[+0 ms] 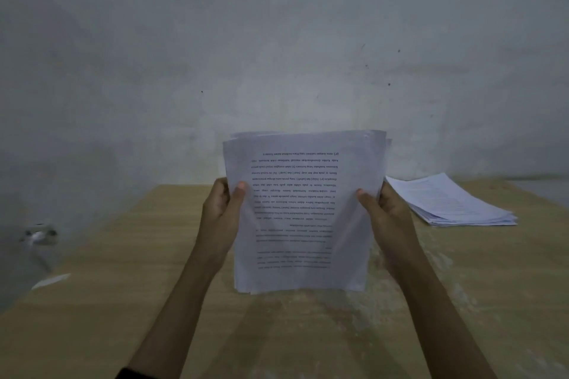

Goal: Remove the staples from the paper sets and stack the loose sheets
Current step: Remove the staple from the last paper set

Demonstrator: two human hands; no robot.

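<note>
**A:** Facing a bare grey wall [277, 24], scuffed and dim. Looking down past it onto a pale wooden desk [123, 317].

**B:** Holding what?

**A:** Holding a bundle of printed sheets [304, 209] upright over the middle of the desk, with upside-down print on the front and an uneven, fanned top edge. Not telling whether the lower edge is touching the desk or hanging just above it.

**B:** Spotting any other paper?

**A:** Spotting a second pile of sheets [455, 203] lying flat at the far right of the desk, well apart from the bundle and slightly askew.

**B:** Gripping how?

**A:** Pinching both long edges about halfway up: left hand [221, 209] on the left edge, right hand [388, 215] on the right, with thumbs on the front and fingers curled behind.

**B:** Judging the feel?

**A:** Guessing light, thin and floppy, likely bowing under a one-sided grip and slipping sheet against sheet. Favouring a pinch on both edges, or a palm beneath. Expecting easy creasing at the corners. Not making out any staple, so not telling bound from loose.

**B:** Noticing anything smaller?

**A:** Only noticing a white scrap [50, 280] at the desk's left edge, too blurred for naming.
</note>
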